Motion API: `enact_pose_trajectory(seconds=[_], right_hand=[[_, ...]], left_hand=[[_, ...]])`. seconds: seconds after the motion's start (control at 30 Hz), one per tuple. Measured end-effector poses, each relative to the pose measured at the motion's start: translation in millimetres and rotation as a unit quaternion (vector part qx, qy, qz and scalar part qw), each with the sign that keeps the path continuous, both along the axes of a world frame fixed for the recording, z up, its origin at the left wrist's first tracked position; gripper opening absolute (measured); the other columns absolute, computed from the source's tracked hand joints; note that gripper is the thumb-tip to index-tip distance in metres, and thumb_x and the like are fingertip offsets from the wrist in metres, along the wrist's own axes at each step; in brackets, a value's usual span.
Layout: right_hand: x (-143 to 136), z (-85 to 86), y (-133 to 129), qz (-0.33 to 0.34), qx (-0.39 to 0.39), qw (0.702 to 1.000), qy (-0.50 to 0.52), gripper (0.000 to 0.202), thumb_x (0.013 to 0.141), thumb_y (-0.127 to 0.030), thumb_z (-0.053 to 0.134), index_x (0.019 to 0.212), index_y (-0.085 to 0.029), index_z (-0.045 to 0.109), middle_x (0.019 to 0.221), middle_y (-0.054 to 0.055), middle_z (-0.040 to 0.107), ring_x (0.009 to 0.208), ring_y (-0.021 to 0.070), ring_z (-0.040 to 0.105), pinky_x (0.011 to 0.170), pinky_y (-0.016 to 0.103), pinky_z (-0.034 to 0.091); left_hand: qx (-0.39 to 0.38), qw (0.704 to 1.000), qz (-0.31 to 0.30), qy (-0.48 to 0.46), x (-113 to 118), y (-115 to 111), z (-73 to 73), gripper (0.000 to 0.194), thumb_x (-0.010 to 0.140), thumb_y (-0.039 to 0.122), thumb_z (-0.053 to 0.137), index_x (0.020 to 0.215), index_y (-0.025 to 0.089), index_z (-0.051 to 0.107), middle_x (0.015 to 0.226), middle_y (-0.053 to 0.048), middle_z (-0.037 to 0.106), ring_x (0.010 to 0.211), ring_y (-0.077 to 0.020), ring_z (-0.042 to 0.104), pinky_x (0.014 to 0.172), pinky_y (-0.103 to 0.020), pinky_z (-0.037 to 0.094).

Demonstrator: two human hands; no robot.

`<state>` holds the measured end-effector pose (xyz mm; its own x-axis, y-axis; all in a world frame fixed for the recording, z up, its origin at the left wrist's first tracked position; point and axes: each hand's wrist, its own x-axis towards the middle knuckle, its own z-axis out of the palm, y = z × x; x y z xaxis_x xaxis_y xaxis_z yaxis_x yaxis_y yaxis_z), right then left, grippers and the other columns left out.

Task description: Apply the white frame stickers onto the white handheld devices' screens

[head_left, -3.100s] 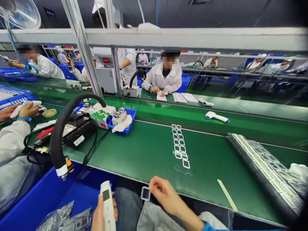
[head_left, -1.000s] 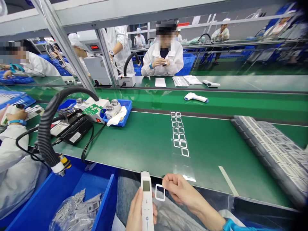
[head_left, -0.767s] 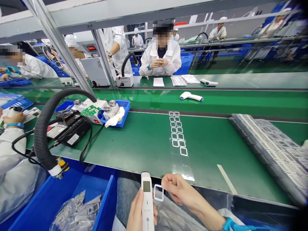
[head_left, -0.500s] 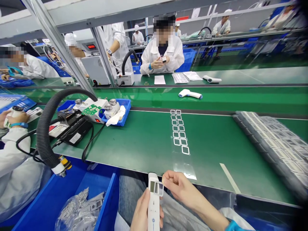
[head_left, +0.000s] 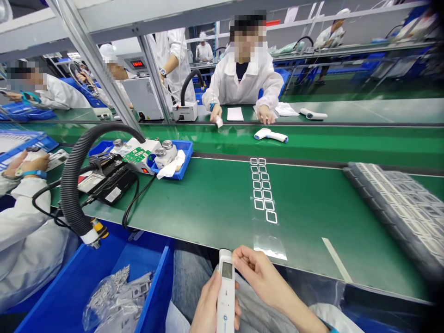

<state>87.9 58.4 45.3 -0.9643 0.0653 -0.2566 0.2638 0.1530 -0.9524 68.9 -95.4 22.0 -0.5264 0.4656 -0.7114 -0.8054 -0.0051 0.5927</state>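
My left hand (head_left: 207,300) is wrapped around a white infrared thermometer (head_left: 226,293), held upright with its small grey screen facing me. My right hand (head_left: 255,270) has thumb and forefinger pinched at the screen's upper right edge. A white-edged rectangular screen frame (head_left: 227,270) lies over the screen at those fingertips; its far side blends with the white casing. On the green bench ahead, more white rectangular frames (head_left: 268,194) sit in two columns on a clear sheet (head_left: 270,247).
Stacked trays (head_left: 391,203) stand at right. At left are a black hose (head_left: 69,185), a blue tray (head_left: 182,171) with bottles, and a blue bin (head_left: 159,277) holding bagged parts. Another white thermometer (head_left: 271,135) lies on the green belt. A co-worker (head_left: 243,78) sits opposite.
The frame in my right hand has moved left onto the thermometer's screen. The co-worker opposite has lowered both hands to the bench, one holding a small white thing.
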Motion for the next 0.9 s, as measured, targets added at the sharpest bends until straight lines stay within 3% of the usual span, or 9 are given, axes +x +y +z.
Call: enact_pose_trajectory(seconds=[0.13, 0.23, 0.3, 0.33, 0.4, 0.5, 0.57, 0.77, 0.9], right_hand=[[12.6, -5.9, -4.5, 0.005, 0.186, 0.975, 0.118, 0.026, 0.100, -0.030, 0.041, 0.091, -0.020, 0.063, 0.068, 0.002, 0.063, 0.061, 0.0155, 0.054, 0.061, 0.028, 0.039], [23.1, -16.4, -6.6, 0.020, 0.332, 0.917, 0.222, 0.026, 0.097, -0.019, 0.044, 0.115, -0.018, 0.063, 0.073, 0.005, 0.065, 0.066, 0.0184, 0.058, 0.063, 0.031, 0.040], [27.3, -21.2, -6.4, 0.028, 0.377, 0.887, 0.267, 0.033, 0.096, -0.016, 0.044, 0.124, -0.017, 0.060, 0.069, 0.004, 0.062, 0.062, 0.0179, 0.056, 0.058, 0.031, 0.040], [28.0, -21.7, -5.7, 0.028, 0.371, 0.885, 0.280, 0.034, 0.096, -0.015, 0.044, 0.127, -0.017, 0.058, 0.069, 0.003, 0.061, 0.061, 0.0175, 0.055, 0.057, 0.031, 0.040], [26.5, -18.8, -3.6, 0.014, 0.309, 0.909, 0.278, 0.035, 0.097, -0.015, 0.043, 0.128, -0.020, 0.057, 0.073, 0.003, 0.061, 0.066, 0.0169, 0.057, 0.060, 0.029, 0.044], [17.7, -8.1, 1.0, -0.028, 0.175, 0.959, 0.222, 0.030, 0.098, -0.019, 0.044, 0.123, -0.025, 0.060, 0.096, 0.005, 0.063, 0.088, 0.0170, 0.061, 0.077, 0.029, 0.050], [9.5, -1.3, 4.0, -0.040, 0.122, 0.975, 0.183, 0.025, 0.098, -0.024, 0.046, 0.115, -0.025, 0.064, 0.109, 0.006, 0.062, 0.101, 0.0181, 0.061, 0.088, 0.030, 0.048], [-6.8, 11.9, 11.6, 0.026, 0.058, 0.993, 0.102, 0.023, 0.096, -0.033, 0.050, 0.097, -0.021, 0.070, 0.104, 0.007, 0.064, 0.095, 0.0197, 0.062, 0.085, 0.031, 0.049], [-4.1, 20.7, 26.6, 0.058, 0.069, 0.990, 0.108, 0.027, 0.097, -0.038, 0.048, 0.094, -0.022, 0.069, 0.099, 0.007, 0.064, 0.091, 0.0198, 0.063, 0.082, 0.030, 0.050]], left_hand=[[0.014, 1.000, 0.014, 0.002, -0.3, 0.8, 1.4, 0.082, 0.055, 0.088, 0.056, 0.084, 0.012, 0.062, 0.051, -0.004, 0.060, 0.038, -0.0129, 0.050, 0.041, -0.023, 0.032], [0.018, 1.000, 0.010, 0.012, -2.7, 1.8, 8.4, 0.080, 0.055, 0.087, 0.058, 0.084, 0.013, 0.059, 0.050, -0.003, 0.058, 0.038, -0.0125, 0.048, 0.042, -0.024, 0.034], [0.013, 1.000, 0.012, 0.021, -4.0, 2.5, 12.1, 0.076, 0.057, 0.085, 0.059, 0.083, 0.013, 0.058, 0.049, -0.002, 0.057, 0.038, -0.0119, 0.047, 0.042, -0.024, 0.034], [0.013, 1.000, 0.010, 0.023, -4.3, 2.9, 12.7, 0.075, 0.058, 0.084, 0.059, 0.083, 0.013, 0.057, 0.048, -0.002, 0.057, 0.038, -0.0118, 0.047, 0.042, -0.024, 0.033], [0.010, 1.000, 0.008, 0.022, -4.0, 3.6, 11.3, 0.075, 0.060, 0.084, 0.056, 0.082, 0.013, 0.057, 0.047, -0.001, 0.056, 0.037, -0.0116, 0.047, 0.041, -0.023, 0.032], [0.001, 1.000, -0.003, 0.023, -2.6, 4.7, 5.8, 0.075, 0.061, 0.085, 0.053, 0.084, 0.014, 0.057, 0.047, 0.000, 0.056, 0.035, -0.0108, 0.046, 0.039, -0.022, 0.031], [0.013, 0.998, -0.047, 0.047, -1.9, 5.1, 2.0, 0.070, 0.064, 0.081, 0.056, 0.086, 0.015, 0.055, 0.049, 0.002, 0.055, 0.036, -0.0098, 0.046, 0.038, -0.021, 0.031], [0.026, 0.974, -0.156, 0.165, -6.7, 3.6, -6.2, 0.060, 0.072, 0.075, 0.056, 0.089, 0.017, 0.052, 0.065, 0.000, 0.058, 0.044, -0.0080, 0.047, 0.044, -0.021, 0.034], [0.024, 0.937, -0.253, 0.240, -32.8, -0.7, 6.5, 0.049, 0.076, 0.061, 0.061, 0.092, 0.015, 0.059, 0.066, 0.001, 0.058, 0.055, -0.0107, 0.049, 0.052, -0.022, 0.036]])
